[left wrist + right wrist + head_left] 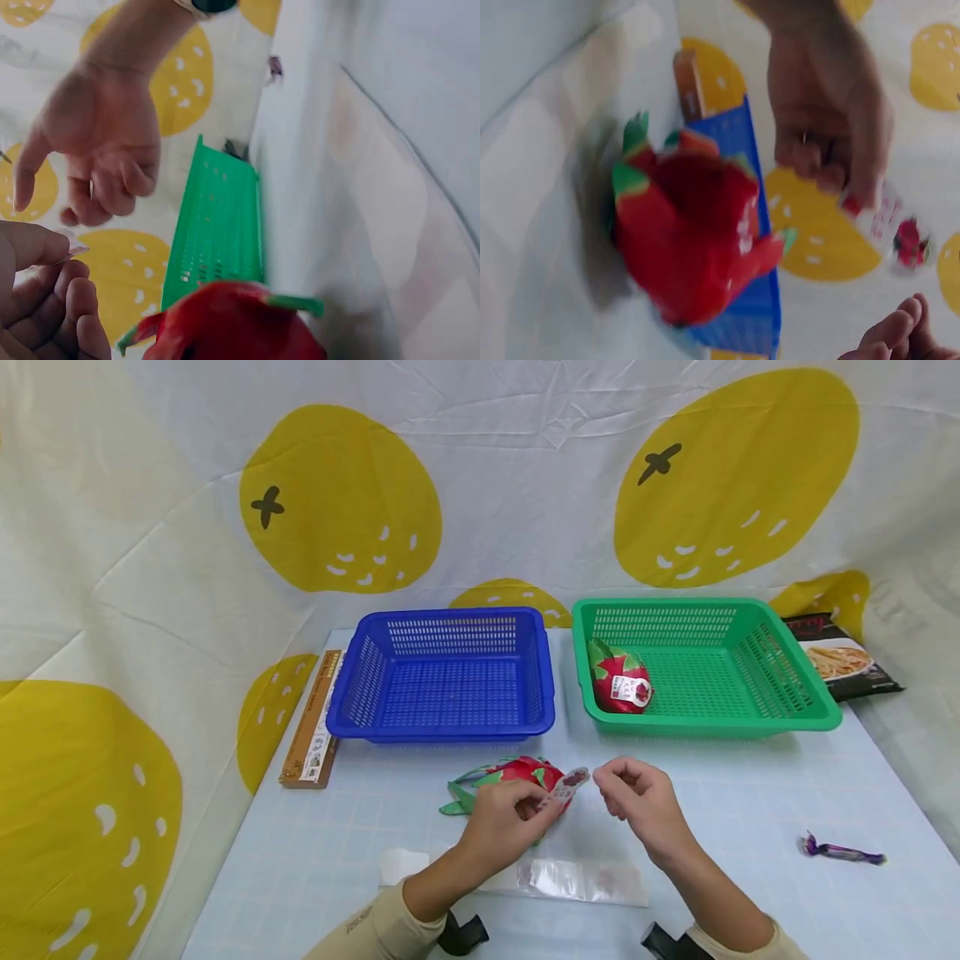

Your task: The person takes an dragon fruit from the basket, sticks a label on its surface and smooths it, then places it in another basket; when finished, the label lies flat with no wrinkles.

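Note:
My left hand (504,827) pinches a sticker label (570,783) between thumb and fingers. A picture of red fruit shows on the label (909,241) in the right wrist view. Just right of its free end is my right hand (637,802), fingers loosely bent and holding nothing. In the left wrist view a gap separates the right hand (105,142) from the label. A dragon fruit (525,770), red with green tips, lies on the table behind the left hand, which partly covers it. Under the wrists lies a glossy clear strip (558,880).
At the back stand a blue basket (442,737) and a green basket (712,723). The green one holds a labelled dragon fruit (611,675). A brown box (311,727) lies left, a black food packet (847,660) back right, a purple-wrapped stick (843,852) at right.

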Available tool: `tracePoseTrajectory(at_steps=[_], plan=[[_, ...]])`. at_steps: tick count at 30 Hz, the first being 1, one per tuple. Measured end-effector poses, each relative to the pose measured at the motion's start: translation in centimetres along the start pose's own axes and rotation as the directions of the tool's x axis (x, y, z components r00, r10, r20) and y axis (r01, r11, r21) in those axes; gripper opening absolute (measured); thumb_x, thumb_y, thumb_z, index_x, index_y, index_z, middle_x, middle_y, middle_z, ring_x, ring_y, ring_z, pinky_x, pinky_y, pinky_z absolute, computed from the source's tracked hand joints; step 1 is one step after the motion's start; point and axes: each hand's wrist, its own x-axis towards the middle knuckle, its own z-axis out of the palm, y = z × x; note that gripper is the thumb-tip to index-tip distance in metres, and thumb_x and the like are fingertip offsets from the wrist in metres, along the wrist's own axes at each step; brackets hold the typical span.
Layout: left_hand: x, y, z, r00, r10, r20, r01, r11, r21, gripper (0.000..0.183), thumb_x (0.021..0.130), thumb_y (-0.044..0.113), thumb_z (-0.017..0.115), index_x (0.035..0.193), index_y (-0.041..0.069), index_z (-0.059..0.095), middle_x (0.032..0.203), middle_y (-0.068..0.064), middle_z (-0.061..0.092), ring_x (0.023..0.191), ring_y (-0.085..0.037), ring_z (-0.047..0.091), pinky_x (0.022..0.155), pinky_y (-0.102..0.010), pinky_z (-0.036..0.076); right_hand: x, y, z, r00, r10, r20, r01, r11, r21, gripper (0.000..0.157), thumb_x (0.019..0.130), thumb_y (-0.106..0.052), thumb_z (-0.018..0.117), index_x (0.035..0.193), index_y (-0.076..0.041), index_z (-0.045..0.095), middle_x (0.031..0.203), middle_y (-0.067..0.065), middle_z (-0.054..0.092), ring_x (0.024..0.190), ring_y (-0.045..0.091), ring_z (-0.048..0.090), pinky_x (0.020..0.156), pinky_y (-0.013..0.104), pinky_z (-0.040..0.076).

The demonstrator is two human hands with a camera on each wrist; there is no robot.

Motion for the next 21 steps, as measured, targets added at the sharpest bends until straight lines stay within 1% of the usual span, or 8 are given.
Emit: tracePoseTrajectory(at_steps=[1, 4, 6, 9, 12, 14, 18, 21], plan=[[0.0, 0.2, 0.1, 0.999, -0.049, 0.007, 0.049, 0.998, -0.038, 0.011, 0.082, 0.017, 0.073, 0.078, 0.007, 0.071, 0.067, 0.002, 0.064, 0.056, 0.004, 0.051, 0.052, -0.012, 0.046, 0.0, 0.2, -0.3, 0.999, -0.037, 0.006, 0.037, 0.999, -0.025, 0.006, 0.090, -0.004, 0.058, 0.093, 0.002, 0.058, 0.077, 0.000, 0.055, 0.064, 0.012, 0.051, 0.054, 0.024, 0.046], [-0.1, 0.5, 0.5, 0.988, -0.153, 0.038, 0.156, 0.985, -0.080, 0.015, 0.082, 0.022, 0.073, 0.078, 0.008, 0.072, 0.067, 0.002, 0.066, 0.056, 0.004, 0.053, 0.052, -0.015, 0.048, 0.2, 0.9, -0.9, 0.994, -0.100, 0.052, 0.104, 0.991, -0.083, 0.022, 0.087, 0.000, 0.061, 0.108, 0.004, 0.055, 0.093, 0.003, 0.056, 0.078, 0.010, 0.054, 0.062, 0.022, 0.048], [-0.1, 0.6, 0.6, 0.978, -0.198, 0.070, 0.204, 0.975, -0.084, 0.016, 0.082, 0.023, 0.073, 0.078, 0.008, 0.072, 0.067, 0.003, 0.066, 0.056, 0.004, 0.054, 0.053, -0.016, 0.049, 0.4, 1.4, -1.2, 0.992, -0.087, 0.090, 0.096, 0.990, -0.099, 0.024, 0.087, -0.003, 0.062, 0.110, 0.003, 0.056, 0.097, 0.004, 0.057, 0.082, 0.010, 0.056, 0.066, 0.022, 0.050], [-0.2, 0.8, 0.8, 0.962, -0.243, 0.127, 0.255, 0.963, -0.088, 0.019, 0.082, 0.026, 0.073, 0.080, 0.007, 0.073, 0.067, 0.005, 0.066, 0.056, 0.004, 0.053, 0.053, -0.016, 0.049, 0.8, 2.1, -1.4, 0.993, -0.027, 0.115, 0.041, 0.992, -0.118, 0.018, 0.090, -0.010, 0.061, 0.103, 0.002, 0.061, 0.093, 0.003, 0.062, 0.083, 0.014, 0.060, 0.069, 0.023, 0.053], [-0.2, 0.8, 0.9, 0.951, -0.257, 0.172, 0.274, 0.958, -0.082, 0.022, 0.082, 0.028, 0.073, 0.084, 0.006, 0.074, 0.069, 0.007, 0.066, 0.057, 0.005, 0.053, 0.054, -0.015, 0.049, 1.2, 2.6, -1.6, 0.990, 0.018, 0.140, 0.001, 0.991, -0.133, 0.016, 0.092, -0.014, 0.060, 0.097, 0.001, 0.063, 0.088, 0.003, 0.064, 0.080, 0.022, 0.062, 0.071, 0.025, 0.054], [-0.3, 0.7, 0.9, 0.951, -0.252, 0.181, 0.268, 0.961, -0.073, 0.023, 0.084, 0.028, 0.071, 0.087, 0.006, 0.074, 0.070, 0.006, 0.067, 0.058, 0.005, 0.054, 0.055, -0.015, 0.049, 1.4, 2.7, -1.8, 0.985, 0.033, 0.169, -0.008, 0.989, -0.146, 0.017, 0.093, -0.014, 0.058, 0.096, 0.002, 0.063, 0.088, 0.005, 0.064, 0.079, 0.023, 0.062, 0.071, 0.024, 0.054], [-0.4, 0.5, 1.0, 0.962, -0.229, 0.152, 0.236, 0.971, -0.032, 0.021, 0.087, 0.026, 0.067, 0.084, 0.007, 0.074, 0.069, 0.006, 0.067, 0.057, 0.007, 0.053, 0.055, -0.012, 0.048, 1.9, 3.0, -2.1, 0.975, 0.073, 0.211, -0.038, 0.986, -0.163, 0.020, 0.094, -0.016, 0.057, 0.097, 0.003, 0.063, 0.089, 0.010, 0.064, 0.079, 0.017, 0.062, 0.073, 0.024, 0.053], [-0.5, 0.3, 1.2, 0.968, -0.218, 0.123, 0.212, 0.976, 0.054, 0.019, 0.087, 0.026, 0.067, 0.078, 0.010, 0.073, 0.062, 0.009, 0.063, 0.053, 0.007, 0.049, 0.052, -0.011, 0.045, 2.3, 3.4, -2.0, 0.971, 0.116, 0.209, -0.076, 0.979, -0.187, 0.022, 0.094, -0.018, 0.058, 0.097, 0.003, 0.064, 0.089, 0.012, 0.064, 0.079, 0.016, 0.060, 0.074, 0.028, 0.053]])
